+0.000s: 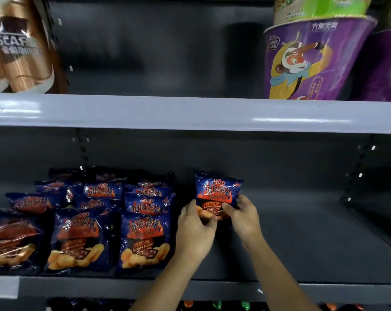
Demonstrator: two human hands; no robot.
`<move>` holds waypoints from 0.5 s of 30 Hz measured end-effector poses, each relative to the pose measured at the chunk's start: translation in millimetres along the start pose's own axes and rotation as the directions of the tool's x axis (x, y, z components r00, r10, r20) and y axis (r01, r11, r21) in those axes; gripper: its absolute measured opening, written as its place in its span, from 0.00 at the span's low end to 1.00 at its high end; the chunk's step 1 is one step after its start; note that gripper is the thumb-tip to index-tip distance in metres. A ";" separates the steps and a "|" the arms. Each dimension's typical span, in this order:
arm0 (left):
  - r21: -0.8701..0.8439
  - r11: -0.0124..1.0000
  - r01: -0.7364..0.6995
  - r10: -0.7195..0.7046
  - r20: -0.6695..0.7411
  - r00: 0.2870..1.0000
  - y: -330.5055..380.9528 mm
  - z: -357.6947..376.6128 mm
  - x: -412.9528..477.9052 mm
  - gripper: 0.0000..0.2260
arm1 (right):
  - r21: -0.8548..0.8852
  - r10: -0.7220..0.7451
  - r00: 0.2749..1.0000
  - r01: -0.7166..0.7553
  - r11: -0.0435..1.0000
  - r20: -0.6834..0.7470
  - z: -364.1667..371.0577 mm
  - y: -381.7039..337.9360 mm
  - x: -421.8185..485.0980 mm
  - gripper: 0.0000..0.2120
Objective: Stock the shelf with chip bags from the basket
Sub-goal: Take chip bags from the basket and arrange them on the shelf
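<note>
Holds a blue chip bag [217, 189] upright near the middle of the lower shelf [302, 243], just right of the stocked rows of matching bags [142, 234] toward its left end. Pinches the bag's lower left edge with the left hand [195, 230], its lower right corner with the right hand [244, 217]. Above, at the upper shelf's [190, 111] right end, purple cups [311, 63]; at its left end, copper bottles [21, 46].
</note>
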State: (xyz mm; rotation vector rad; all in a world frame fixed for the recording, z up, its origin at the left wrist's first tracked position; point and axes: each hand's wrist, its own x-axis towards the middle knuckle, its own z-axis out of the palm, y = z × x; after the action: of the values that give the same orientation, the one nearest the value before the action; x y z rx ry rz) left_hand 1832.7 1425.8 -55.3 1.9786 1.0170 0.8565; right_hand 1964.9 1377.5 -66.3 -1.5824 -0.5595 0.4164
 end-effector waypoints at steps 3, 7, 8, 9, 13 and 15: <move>-0.189 0.976 0.107 -0.108 0.004 0.994 -6.9 14.2 14.0 0.15 | -0.102 -0.021 1.000 0.023 0.994 0.019 18.3 8.5 22.1 0.13; -0.365 0.898 0.245 -0.221 0.105 0.970 -24.3 26.8 33.1 0.17 | -0.192 -0.015 0.998 0.025 0.981 0.053 39.4 17.8 43.7 0.10; -0.398 0.881 0.257 -0.229 0.119 0.966 -28.0 27.5 36.9 0.18 | -0.219 -0.017 0.998 0.031 0.975 0.063 43.6 19.3 46.9 0.10; -0.414 0.872 0.261 -0.227 0.130 0.965 -31.9 27.3 40.5 0.20 | -0.243 -0.025 0.997 0.042 0.969 0.071 47.8 20.8 50.0 0.11; -0.438 0.860 0.261 -0.212 0.159 0.964 -43.9 23.2 51.0 0.26 | -0.287 -0.025 0.996 0.047 0.957 0.081 60.9 19.9 56.1 0.18; -0.443 0.855 0.270 -0.223 0.156 0.962 -50.4 22.1 55.8 0.26 | -0.296 -0.016 0.996 0.040 0.954 0.083 66.4 19.4 58.1 0.18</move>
State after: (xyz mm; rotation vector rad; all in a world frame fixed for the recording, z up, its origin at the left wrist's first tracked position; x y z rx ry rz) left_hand 1858.1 1487.7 -96.1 1.4359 0.8864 0.7628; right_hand 1976.0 1464.5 -87.8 -1.8498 -0.7321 0.3887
